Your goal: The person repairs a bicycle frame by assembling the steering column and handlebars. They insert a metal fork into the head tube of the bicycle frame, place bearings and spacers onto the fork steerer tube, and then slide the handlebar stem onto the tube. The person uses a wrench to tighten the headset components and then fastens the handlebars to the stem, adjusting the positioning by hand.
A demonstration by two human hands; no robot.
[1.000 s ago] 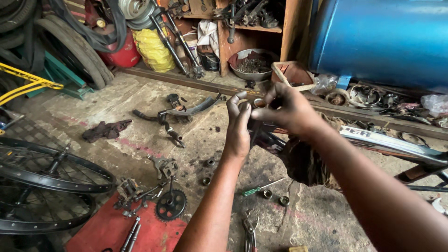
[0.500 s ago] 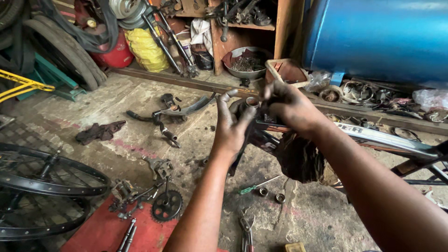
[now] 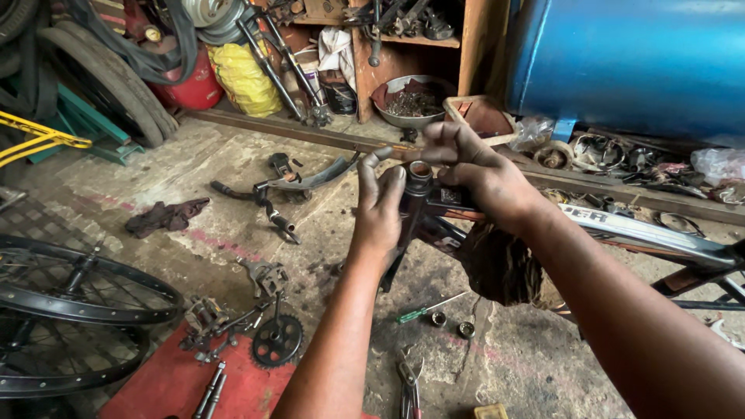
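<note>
At the centre of the view stands the dark steel head tube of a bicycle frame (image 3: 417, 203), upright, its open round top rim facing the camera. The left hand (image 3: 378, 213) is wrapped against the tube from its nine o'clock side, thumb raised and fingers curled loosely around the metal (grease darkens the skin). The right hand (image 3: 477, 172) comes in from three o'clock; its thumb and forefinger are pinched at the tube's top rim while the other fingers fan out above. Whether a small part sits between those fingertips cannot be told.

From the tube, the silver and black top bar of the frame (image 3: 644, 233) runs off toward three o'clock, and a dark oily rag (image 3: 500, 264) hangs under the right wrist.

On the concrete floor at six o'clock lie a green-handled screwdriver (image 3: 415, 313), two small round metal rings (image 3: 452, 323) and a pair of pliers (image 3: 409, 380). Toward seven o'clock a black toothed chainring (image 3: 277, 340) rests at the edge of a red mat (image 3: 167, 384); at nine o'clock two black spoked bicycle wheels (image 3: 74, 302) overlap. A curved black mudguard piece (image 3: 314, 177) lies at eleven o'clock, a grey metal bowl of scrap (image 3: 415, 99) at twelve, and a large blue drum (image 3: 632, 58) fills two o'clock.
</note>
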